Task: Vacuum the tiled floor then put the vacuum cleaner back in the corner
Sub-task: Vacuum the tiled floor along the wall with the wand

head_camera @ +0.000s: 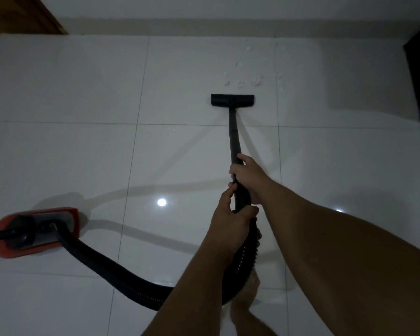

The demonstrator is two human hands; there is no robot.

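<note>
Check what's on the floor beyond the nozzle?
Small white scraps lie scattered on the tiled floor just past the nozzle, toward the wall. Anything under the nozzle itself is covered.

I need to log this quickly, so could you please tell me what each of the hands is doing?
Left hand: grips the vacuum wand at its hose end.
Right hand: grips the wand higher up.

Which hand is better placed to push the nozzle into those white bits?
Probably the right hand: its grip sits farther down the wand, nearer the nozzle and scraps. The left hand grips near the hose.
</note>
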